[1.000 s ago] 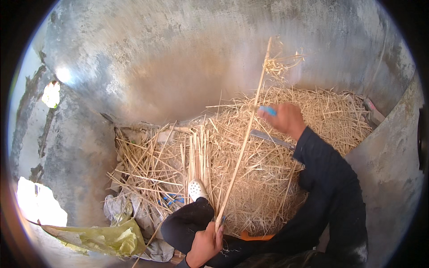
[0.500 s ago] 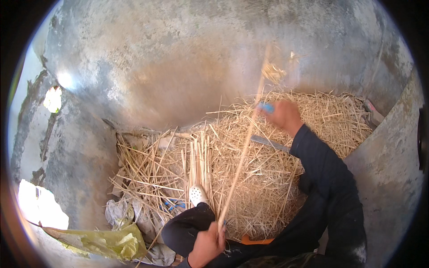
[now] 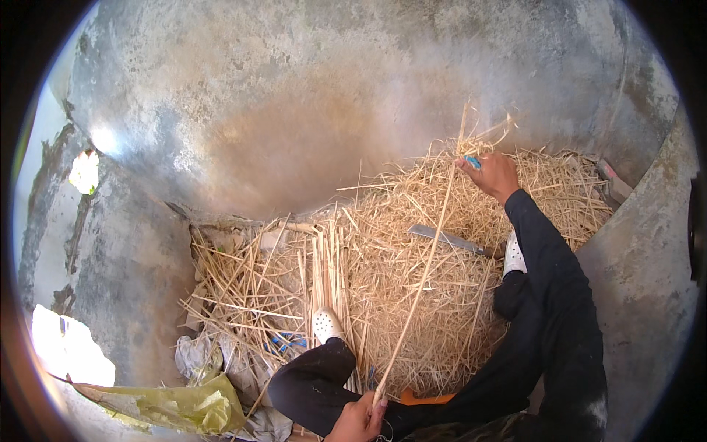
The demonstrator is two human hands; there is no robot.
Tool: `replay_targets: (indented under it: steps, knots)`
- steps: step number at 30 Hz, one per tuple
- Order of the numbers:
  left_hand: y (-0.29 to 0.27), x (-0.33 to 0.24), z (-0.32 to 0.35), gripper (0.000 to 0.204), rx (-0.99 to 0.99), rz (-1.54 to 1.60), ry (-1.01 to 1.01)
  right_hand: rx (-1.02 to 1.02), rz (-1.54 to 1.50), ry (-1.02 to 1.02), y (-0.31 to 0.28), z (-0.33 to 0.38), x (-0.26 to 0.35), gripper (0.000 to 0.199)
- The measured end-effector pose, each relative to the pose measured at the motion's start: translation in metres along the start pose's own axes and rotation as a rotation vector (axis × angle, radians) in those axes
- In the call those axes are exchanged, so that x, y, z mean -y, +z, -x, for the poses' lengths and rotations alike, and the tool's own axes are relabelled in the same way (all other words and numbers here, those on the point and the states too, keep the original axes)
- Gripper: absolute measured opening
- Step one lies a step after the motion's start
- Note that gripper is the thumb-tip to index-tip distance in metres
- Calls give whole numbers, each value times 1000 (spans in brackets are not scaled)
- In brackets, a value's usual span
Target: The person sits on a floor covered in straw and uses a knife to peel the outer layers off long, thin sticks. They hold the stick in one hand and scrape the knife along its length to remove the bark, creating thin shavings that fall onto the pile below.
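Long pale strip, wood-like, spanning both hands

Item: one long, narrow, pale tan strip [image 3: 424, 278], wood-like. Position: between the hands, its long axis slanting from the left hand outward and rightward past the right.
Left hand [image 3: 359, 418]: closed around the near end, close to the body.
Right hand [image 3: 495, 175]: well apart from the left, nearer the far end; fingers closed on a small bright-blue object [image 3: 473, 161] at the strip; exact contact cannot be told.
Beyond right hand: pale, curled shavings [image 3: 503, 127].
Between hands, right of strip: flat grey metal blade [image 3: 445, 237], lying on a heap of straw-coloured shavings [image 3: 442, 317].
Ahead-left of left hand: upright-lying bundle of pale strips [image 3: 328, 265].
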State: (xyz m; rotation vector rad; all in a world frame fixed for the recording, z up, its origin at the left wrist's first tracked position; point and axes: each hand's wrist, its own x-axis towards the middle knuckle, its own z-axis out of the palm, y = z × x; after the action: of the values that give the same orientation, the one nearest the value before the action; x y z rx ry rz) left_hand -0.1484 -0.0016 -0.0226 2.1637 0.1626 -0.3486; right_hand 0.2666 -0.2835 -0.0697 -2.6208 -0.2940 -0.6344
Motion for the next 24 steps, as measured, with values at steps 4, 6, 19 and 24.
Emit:
replay_targets:
  steps: [4, 6, 19, 24]
  knots:
    - [15, 21, -15, 21, 200, 432, -68, 249, -523, 189, 25, 25, 16, 69]
    - [24, 37, -30, 31, 278, 620, -95, 368, -889, 219, 29, 43, 52, 59]
    - [19, -9, -124, 34, 153, 319, 291, 262, -1597, 453, -18, 18, 94, 39]
    - [2, -44, -150, 32, 441, 963, -84, 258, -690, -20, -10, 39, 88, 70]
